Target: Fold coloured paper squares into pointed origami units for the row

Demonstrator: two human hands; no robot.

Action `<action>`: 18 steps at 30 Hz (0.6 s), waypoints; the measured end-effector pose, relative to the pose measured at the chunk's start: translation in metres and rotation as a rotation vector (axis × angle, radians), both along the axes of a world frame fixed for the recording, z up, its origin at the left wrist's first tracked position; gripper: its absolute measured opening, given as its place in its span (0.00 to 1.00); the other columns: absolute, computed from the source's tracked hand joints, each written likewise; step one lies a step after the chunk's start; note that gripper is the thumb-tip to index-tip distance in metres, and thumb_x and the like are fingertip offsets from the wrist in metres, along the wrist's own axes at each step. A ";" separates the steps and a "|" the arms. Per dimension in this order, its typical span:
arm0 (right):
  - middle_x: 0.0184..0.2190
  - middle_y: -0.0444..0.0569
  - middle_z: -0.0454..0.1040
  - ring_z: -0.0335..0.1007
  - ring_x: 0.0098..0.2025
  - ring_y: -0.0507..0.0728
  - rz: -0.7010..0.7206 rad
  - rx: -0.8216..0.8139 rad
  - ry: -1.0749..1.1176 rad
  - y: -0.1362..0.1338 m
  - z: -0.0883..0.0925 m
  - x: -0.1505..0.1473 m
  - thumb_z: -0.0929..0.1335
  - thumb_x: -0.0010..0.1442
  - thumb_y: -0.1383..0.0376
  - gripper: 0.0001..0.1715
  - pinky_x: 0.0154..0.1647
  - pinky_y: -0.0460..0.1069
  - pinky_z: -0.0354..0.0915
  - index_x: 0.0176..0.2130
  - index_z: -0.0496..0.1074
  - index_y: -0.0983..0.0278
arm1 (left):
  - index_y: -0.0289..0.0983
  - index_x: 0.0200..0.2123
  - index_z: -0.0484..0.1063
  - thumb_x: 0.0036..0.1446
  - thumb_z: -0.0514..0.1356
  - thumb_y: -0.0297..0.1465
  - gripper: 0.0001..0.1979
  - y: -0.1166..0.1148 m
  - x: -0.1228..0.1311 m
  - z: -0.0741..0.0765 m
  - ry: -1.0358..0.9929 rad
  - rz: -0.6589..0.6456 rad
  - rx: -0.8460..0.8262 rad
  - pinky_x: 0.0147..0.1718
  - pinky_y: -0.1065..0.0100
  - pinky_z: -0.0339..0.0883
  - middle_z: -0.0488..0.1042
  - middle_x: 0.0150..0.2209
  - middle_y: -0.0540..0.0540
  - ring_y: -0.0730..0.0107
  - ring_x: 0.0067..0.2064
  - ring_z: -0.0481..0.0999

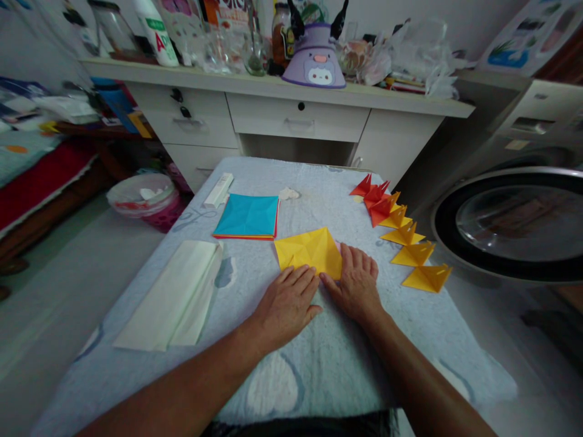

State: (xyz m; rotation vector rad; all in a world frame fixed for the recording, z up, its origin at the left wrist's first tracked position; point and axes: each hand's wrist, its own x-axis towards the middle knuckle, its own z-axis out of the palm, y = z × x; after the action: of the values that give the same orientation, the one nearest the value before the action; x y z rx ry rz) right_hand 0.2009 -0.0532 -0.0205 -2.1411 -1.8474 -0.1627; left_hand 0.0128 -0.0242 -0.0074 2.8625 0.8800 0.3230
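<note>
Both hands lay flat with fingers loosely together, gripping nothing. The left hand touched the near edge of the yellow sheet and the right hand covered its five-o'clock corner. The sheet rested mid-table. From it, a blue-topped paper stack sat at ten o'clock and a row of folded pieces at three. Farther out at nine, a pink tub held white scraps.

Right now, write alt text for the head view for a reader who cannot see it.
The left hand and right hand lie flat at the near edge of a yellow paper square on a cloth-covered table. A blue-topped paper stack lies behind it to the left; a row of folded pieces, red to yellow, lines the right.
</note>
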 end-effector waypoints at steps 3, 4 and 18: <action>0.58 0.63 0.63 0.55 0.59 0.70 -0.012 -0.026 0.005 -0.001 0.002 0.004 0.62 0.60 0.45 0.44 0.59 0.65 0.50 0.65 0.53 0.68 | 0.35 0.55 0.68 0.63 0.56 0.40 0.21 0.000 -0.003 0.002 0.020 0.030 0.040 0.61 0.54 0.56 0.70 0.59 0.39 0.55 0.61 0.66; 0.58 0.63 0.63 0.55 0.59 0.70 -0.023 -0.040 0.006 -0.002 0.002 0.006 0.62 0.60 0.46 0.44 0.59 0.65 0.50 0.65 0.52 0.68 | 0.34 0.54 0.69 0.63 0.57 0.39 0.20 0.000 -0.004 0.003 0.029 0.045 0.054 0.60 0.55 0.57 0.71 0.58 0.38 0.55 0.60 0.67; 0.59 0.62 0.61 0.56 0.60 0.70 -0.052 -0.077 0.064 -0.017 0.001 0.037 0.64 0.59 0.53 0.44 0.58 0.65 0.53 0.67 0.47 0.64 | 0.32 0.40 0.76 0.60 0.57 0.30 0.10 -0.009 -0.009 0.016 0.181 0.381 0.088 0.43 0.57 0.67 0.76 0.42 0.36 0.54 0.46 0.75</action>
State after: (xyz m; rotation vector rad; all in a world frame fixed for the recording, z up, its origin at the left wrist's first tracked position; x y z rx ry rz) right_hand 0.2379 -0.0698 -0.0193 -2.2206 -1.7910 -0.0348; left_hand 0.0035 -0.0332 0.0087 2.8208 1.4850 0.1412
